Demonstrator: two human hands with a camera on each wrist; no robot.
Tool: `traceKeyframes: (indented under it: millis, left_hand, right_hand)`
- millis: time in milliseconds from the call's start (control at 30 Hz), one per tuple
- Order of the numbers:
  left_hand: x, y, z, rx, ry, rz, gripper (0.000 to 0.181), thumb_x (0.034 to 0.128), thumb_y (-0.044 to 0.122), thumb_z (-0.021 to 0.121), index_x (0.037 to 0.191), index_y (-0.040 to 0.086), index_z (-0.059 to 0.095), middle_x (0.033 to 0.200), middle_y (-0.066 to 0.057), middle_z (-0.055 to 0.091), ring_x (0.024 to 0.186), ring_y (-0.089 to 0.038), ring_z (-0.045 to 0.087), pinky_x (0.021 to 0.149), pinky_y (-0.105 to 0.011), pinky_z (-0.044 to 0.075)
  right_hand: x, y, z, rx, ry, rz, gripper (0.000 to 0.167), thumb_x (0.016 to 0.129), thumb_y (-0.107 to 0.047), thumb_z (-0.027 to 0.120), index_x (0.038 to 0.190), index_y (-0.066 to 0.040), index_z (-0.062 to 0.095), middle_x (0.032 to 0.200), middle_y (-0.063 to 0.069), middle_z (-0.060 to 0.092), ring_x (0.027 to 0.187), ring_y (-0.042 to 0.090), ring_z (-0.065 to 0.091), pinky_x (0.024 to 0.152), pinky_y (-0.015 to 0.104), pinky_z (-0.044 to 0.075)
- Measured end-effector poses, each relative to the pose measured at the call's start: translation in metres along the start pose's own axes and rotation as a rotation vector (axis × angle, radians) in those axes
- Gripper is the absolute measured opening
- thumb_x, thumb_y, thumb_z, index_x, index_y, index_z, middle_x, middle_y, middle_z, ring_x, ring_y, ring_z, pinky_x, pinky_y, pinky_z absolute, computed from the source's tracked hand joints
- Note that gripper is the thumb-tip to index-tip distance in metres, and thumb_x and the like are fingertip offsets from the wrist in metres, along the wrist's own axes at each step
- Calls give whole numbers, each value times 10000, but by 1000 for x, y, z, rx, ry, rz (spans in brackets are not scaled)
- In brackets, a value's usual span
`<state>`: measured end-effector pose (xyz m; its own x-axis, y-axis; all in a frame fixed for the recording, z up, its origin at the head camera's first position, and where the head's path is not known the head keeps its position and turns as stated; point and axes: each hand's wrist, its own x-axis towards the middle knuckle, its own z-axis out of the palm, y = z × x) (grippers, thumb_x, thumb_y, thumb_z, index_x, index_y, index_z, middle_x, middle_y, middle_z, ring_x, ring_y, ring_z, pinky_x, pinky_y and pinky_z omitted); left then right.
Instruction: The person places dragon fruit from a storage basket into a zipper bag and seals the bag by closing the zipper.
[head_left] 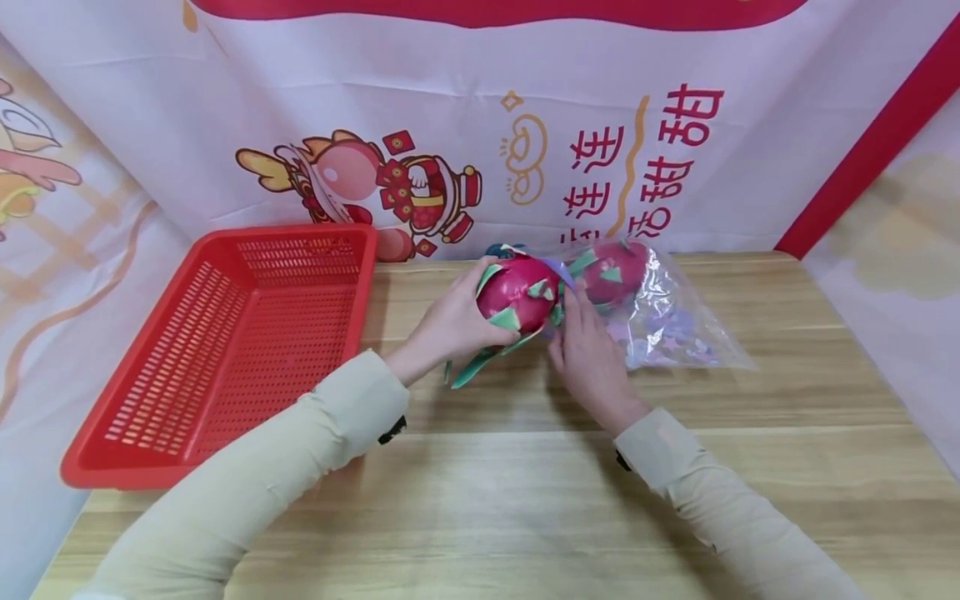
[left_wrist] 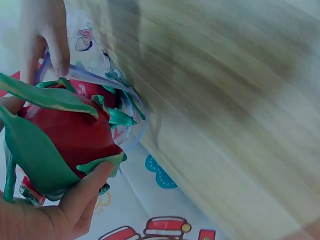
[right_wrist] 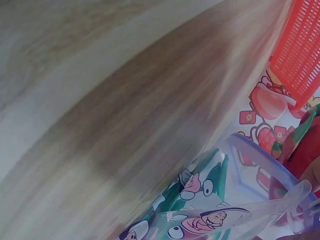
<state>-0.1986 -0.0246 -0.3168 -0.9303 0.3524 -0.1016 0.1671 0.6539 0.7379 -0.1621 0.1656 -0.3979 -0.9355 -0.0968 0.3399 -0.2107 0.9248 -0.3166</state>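
Note:
My left hand [head_left: 453, 321] grips a pink-red dragon fruit [head_left: 521, 298] with green scales, thumb and fingers spread around its sides. This fruit [left_wrist: 75, 132] is at the mouth of a clear printed plastic bag [head_left: 667, 337]. A second dragon fruit [head_left: 617, 271] lies inside the bag, at its far side. With its fingers at the bag's purple-edged opening, my right hand [head_left: 588, 358] pinches the rim [left_wrist: 92, 76]. In the right wrist view the bag's mouth [right_wrist: 270, 162] is spread apart, and cartoon prints show on its film.
A red plastic basket [head_left: 365, 308] with perforated walls stands on the left of the wooden table [head_left: 480, 508]. Behind the table hangs a white cloth [head_left: 420, 75] with cartoon prints and red characters. Something dark blue-green [head_left: 501, 249] shows behind the held fruit.

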Motion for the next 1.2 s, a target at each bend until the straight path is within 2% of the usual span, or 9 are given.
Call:
traceKeyframes:
  millis: [233, 333, 400, 500, 767, 867, 1000, 1200]
  left_hand:
    - [5, 3, 6, -121, -10, -42, 985, 698, 301, 830, 1488, 222, 247, 1438, -104, 435, 1257, -288, 483, 1006, -462, 485]
    - [6, 4, 8, -173, -19, -61, 941, 704, 292, 825, 1469, 251, 278, 1432, -93, 444, 1259, -286, 481, 1013, -469, 477]
    - [6, 3, 9, -214, -23, -81, 922, 709, 284, 822, 1463, 262, 292, 1430, -82, 445, 1262, -281, 476, 1021, -469, 469]
    - [6, 2, 11, -262, -38, -112, 930, 717, 288, 818, 1475, 264, 280, 1447, -76, 428, 1279, -279, 456, 1033, -473, 458]
    - [12, -5, 17, -289, -69, -140, 943, 731, 306, 811, 1490, 252, 254, 1463, -82, 404, 1303, -274, 434, 1049, -466, 440]
    - [14, -8, 19, -296, -75, -142, 936, 729, 302, 810, 1486, 255, 261, 1454, -85, 410, 1296, -276, 438, 1042, -467, 446]
    - [16, -9, 22, -306, -80, -129, 915, 728, 291, 810, 1475, 263, 283, 1436, -82, 427, 1281, -276, 449, 1028, -466, 457]
    - [21, -10, 25, -322, -70, -131, 899, 721, 294, 816, 1457, 304, 300, 1437, -70, 426, 1278, -274, 449, 1025, -466, 460]
  right_hand:
    - [0, -1, 0, 12, -12, 26, 680, 932, -171, 544, 1498, -30, 196, 1573, 193, 236, 1309, 376, 467, 812, 522, 555]
    - [0, 0, 0, 15, 9, 23, 676, 926, -161, 545, 1495, -36, 202, 1567, 199, 246, 1073, 387, 614, 659, 493, 578]
    - [0, 0, 1, 15, 20, 15, 676, 921, -148, 540, 1494, -30, 201, 1564, 211, 246, 901, 391, 651, 573, 475, 565]
    - [-1, 1, 1, 13, 21, 14, 702, 905, -134, 563, 1494, -29, 195, 1568, 215, 231, 764, 398, 651, 543, 493, 552]
    - [-3, 1, 1, 3, 2, 35, 772, 863, -148, 618, 1492, -38, 184, 1588, 188, 187, 879, 420, 644, 603, 565, 542]
    - [-4, 2, 2, -1, 14, 19, 777, 855, -135, 629, 1488, -31, 191, 1585, 191, 197, 1046, 411, 606, 632, 568, 550]
    - [-4, 4, 4, -8, 48, -16, 768, 840, -107, 638, 1475, -9, 217, 1572, 199, 228, 1268, 383, 480, 713, 563, 558]
    - [-3, 6, 4, -21, 79, -59, 767, 829, -82, 637, 1471, -1, 225, 1562, 191, 257, 1308, 357, 443, 747, 533, 566]
